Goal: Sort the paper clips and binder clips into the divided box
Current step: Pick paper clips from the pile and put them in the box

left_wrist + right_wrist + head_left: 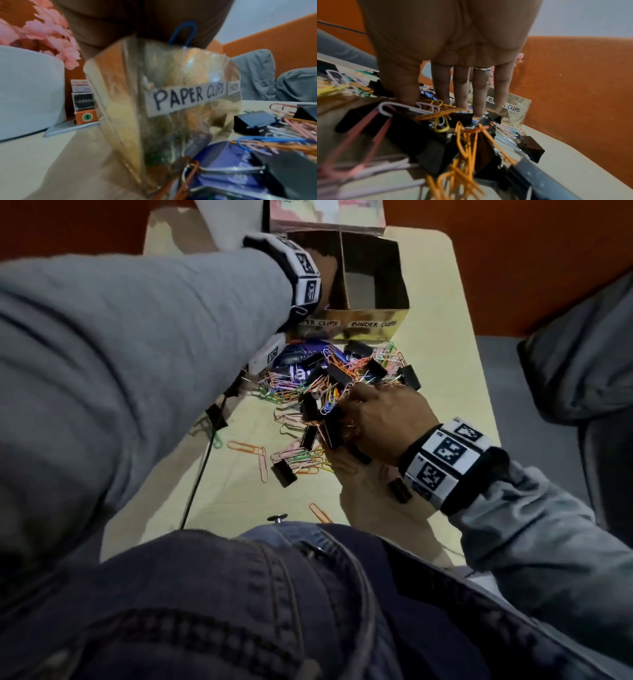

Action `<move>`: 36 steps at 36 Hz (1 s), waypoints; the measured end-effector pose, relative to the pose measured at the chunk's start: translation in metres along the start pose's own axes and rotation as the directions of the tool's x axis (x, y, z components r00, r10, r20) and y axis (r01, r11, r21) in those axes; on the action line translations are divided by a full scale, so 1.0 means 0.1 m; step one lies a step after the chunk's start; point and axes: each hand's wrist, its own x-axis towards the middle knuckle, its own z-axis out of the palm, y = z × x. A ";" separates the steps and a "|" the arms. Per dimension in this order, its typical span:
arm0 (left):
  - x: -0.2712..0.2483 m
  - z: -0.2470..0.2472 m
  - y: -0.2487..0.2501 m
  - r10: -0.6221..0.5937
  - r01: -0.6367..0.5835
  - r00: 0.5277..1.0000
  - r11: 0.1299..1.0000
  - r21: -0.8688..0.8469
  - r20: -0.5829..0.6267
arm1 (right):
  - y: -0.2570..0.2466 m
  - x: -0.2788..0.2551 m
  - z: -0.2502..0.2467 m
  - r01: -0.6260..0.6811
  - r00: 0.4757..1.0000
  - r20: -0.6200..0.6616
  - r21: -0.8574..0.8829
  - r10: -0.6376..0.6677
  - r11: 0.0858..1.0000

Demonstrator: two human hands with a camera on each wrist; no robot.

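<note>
Left hand (325, 273) reaching over the left compartment of the divided box (371, 318), the one labelled PAPER CLIPS (187, 96). Seen from the left wrist, a blue paper clip (184, 34) just under the palm, above the box rim — whether pinched or loose, impossible to tell; fingers hidden from every view. Right compartment, labelled BINDER CLIPS (373, 324), showing a bare floor in the head view.

Right hand (383, 419) down on the near edge of the mixed pile (337, 378), fingers (478, 94) straight and spread, tips pressing into the tangle of coloured paper clips (436, 115) and black binder clips (412, 135). Nothing curled round any single clip.

Pile lying on the pale table (445, 364) just in front of the box, partly atop a blue printed packet (298, 371). Scattered strays nearer the body — an orange paper clip (245, 447), a black binder clip (283, 472), another by the right wrist (399, 490). Grey sleeves on both arms, marker bands at both wrists.
</note>
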 end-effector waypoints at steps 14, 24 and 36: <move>-0.92 -0.03 -0.59 0.049 -0.137 0.962 0.937 -0.321 -0.267 | -0.03 0.20 -0.07 0.090 0.996 -0.015 -0.158 -0.093 0.983; -2.08 0.69 -0.64 0.082 -0.034 0.968 0.979 -0.203 0.237 | -0.01 0.19 -0.10 0.107 0.994 -0.020 -0.116 -0.110 0.987; -2.04 0.89 -0.35 0.092 -0.069 0.982 0.988 -0.140 0.166 | 0.27 0.10 -0.36 -0.063 0.982 -0.137 0.417 0.132 0.907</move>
